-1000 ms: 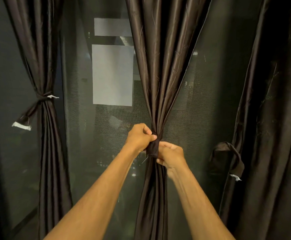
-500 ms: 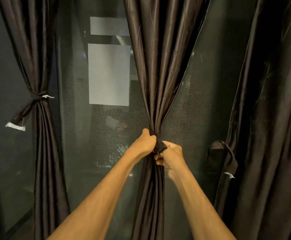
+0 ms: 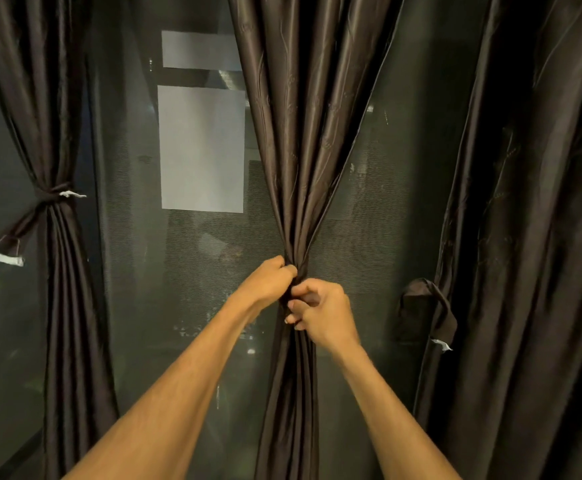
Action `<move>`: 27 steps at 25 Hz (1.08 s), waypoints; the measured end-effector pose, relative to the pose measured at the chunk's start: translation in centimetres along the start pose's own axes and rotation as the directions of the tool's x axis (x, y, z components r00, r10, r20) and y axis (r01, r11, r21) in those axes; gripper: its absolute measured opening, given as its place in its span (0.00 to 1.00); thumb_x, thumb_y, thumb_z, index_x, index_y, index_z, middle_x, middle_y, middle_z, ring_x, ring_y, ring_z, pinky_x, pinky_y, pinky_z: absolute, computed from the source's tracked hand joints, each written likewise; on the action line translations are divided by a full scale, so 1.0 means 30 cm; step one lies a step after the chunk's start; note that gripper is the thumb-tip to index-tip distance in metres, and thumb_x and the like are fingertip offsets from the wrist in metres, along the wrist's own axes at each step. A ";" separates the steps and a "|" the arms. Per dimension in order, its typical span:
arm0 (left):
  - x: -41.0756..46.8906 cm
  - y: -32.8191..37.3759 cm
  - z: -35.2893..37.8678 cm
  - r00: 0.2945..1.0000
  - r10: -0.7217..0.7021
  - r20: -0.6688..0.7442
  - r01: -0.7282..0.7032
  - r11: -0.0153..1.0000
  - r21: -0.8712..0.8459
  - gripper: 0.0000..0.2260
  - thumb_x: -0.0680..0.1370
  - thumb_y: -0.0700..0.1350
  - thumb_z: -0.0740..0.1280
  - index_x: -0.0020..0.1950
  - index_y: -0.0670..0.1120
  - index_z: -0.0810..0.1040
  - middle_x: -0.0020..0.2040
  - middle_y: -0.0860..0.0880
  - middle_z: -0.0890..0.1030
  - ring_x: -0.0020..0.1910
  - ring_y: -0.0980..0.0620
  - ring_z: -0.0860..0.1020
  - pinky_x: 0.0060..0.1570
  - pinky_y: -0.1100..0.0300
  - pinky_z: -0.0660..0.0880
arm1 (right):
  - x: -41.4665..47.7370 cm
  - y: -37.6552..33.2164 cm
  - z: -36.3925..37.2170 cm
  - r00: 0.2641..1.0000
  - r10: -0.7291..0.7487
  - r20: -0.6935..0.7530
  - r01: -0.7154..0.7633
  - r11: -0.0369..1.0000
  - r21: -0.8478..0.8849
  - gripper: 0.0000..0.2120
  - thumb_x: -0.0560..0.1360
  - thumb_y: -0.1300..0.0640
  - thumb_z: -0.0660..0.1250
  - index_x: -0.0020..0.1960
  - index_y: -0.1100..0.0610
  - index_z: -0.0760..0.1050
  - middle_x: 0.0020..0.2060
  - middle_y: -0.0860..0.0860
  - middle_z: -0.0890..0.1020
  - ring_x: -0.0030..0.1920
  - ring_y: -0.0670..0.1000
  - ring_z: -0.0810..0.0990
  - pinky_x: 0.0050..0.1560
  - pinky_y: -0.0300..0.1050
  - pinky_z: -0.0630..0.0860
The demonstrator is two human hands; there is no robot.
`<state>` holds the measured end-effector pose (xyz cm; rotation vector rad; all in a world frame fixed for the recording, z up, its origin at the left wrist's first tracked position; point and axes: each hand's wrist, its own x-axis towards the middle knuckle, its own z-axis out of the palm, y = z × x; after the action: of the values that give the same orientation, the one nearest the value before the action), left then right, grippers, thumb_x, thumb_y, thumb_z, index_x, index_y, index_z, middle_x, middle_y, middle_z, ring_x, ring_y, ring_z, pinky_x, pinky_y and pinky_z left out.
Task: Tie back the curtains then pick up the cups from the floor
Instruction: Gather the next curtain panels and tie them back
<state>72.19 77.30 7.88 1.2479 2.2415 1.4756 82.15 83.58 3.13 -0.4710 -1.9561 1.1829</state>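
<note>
A dark brown middle curtain (image 3: pixel 303 150) hangs in front of me, gathered into a narrow bunch at waist height. My left hand (image 3: pixel 268 282) grips the bunch from the left, fingers curled round the fabric. My right hand (image 3: pixel 320 308) pinches the dark tie band at the bunch from the right. The band itself is mostly hidden between my hands. The left curtain (image 3: pixel 57 271) is tied back with a band (image 3: pixel 53 194). The right curtain (image 3: pixel 525 237) hangs loose, its tie band (image 3: pixel 428 306) dangling beside it. No cups are in view.
Behind the curtains is a dark mesh-covered window (image 3: pixel 164 271) with pale paper sheets (image 3: pixel 201 148) stuck on it. A white tag (image 3: pixel 2 257) hangs from the left tie. The floor is out of view.
My hands have drawn closer together on the gathered fabric. My right hand has risen a little and its fingers now curl at the band, with the dark loop no longer showing between my hands.
</note>
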 end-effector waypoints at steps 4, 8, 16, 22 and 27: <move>-0.015 0.015 -0.009 0.999 -0.046 0.022 0.047 0.998 -0.041 0.08 0.77 0.49 0.62 0.48 0.46 0.78 0.45 0.49 0.80 0.42 0.53 0.75 0.41 0.56 0.70 | -0.014 0.021 0.035 0.958 -0.279 -0.062 0.228 0.879 -0.419 0.12 0.75 0.66 0.63 0.50 0.56 0.83 0.45 0.52 0.85 0.47 0.51 0.83 0.46 0.48 0.79; -0.010 0.012 -0.021 0.996 -0.073 0.045 0.075 0.996 -0.041 0.07 0.79 0.43 0.60 0.44 0.47 0.77 0.34 0.50 0.74 0.32 0.54 0.69 0.31 0.59 0.64 | -0.022 0.027 0.048 0.900 -0.431 -0.062 0.353 0.806 -0.475 0.13 0.76 0.67 0.64 0.57 0.61 0.82 0.53 0.53 0.82 0.53 0.51 0.81 0.54 0.44 0.78; -0.036 -0.012 -0.045 0.969 -0.052 0.240 0.135 0.931 -0.340 0.09 0.82 0.41 0.58 0.50 0.45 0.78 0.32 0.51 0.71 0.23 0.59 0.62 0.25 0.64 0.57 | -0.004 0.069 0.018 0.826 -0.546 -0.140 0.397 0.739 -0.544 0.09 0.77 0.61 0.65 0.57 0.53 0.72 0.45 0.50 0.82 0.43 0.55 0.83 0.40 0.54 0.79; -0.061 -0.020 -0.046 0.968 -0.028 0.250 0.129 0.909 -0.397 0.08 0.82 0.42 0.60 0.48 0.45 0.78 0.31 0.54 0.76 0.23 0.61 0.65 0.28 0.65 0.61 | 0.007 0.084 0.010 0.770 -0.635 -0.063 0.441 0.601 -0.666 0.14 0.81 0.56 0.59 0.66 0.55 0.69 0.45 0.51 0.80 0.44 0.54 0.81 0.39 0.50 0.78; -0.055 -0.021 -0.069 0.963 -0.001 0.269 0.097 0.934 -0.345 0.08 0.82 0.41 0.61 0.44 0.43 0.75 0.32 0.51 0.73 0.24 0.59 0.63 0.28 0.63 0.61 | 0.030 0.098 0.005 0.615 -0.788 -0.005 0.476 0.376 -0.795 0.12 0.81 0.55 0.55 0.55 0.56 0.76 0.35 0.49 0.76 0.33 0.50 0.75 0.31 0.45 0.73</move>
<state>71.75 74.62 7.92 1.1811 1.7274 1.5075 81.25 85.54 0.95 -0.2224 -1.8770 -0.2840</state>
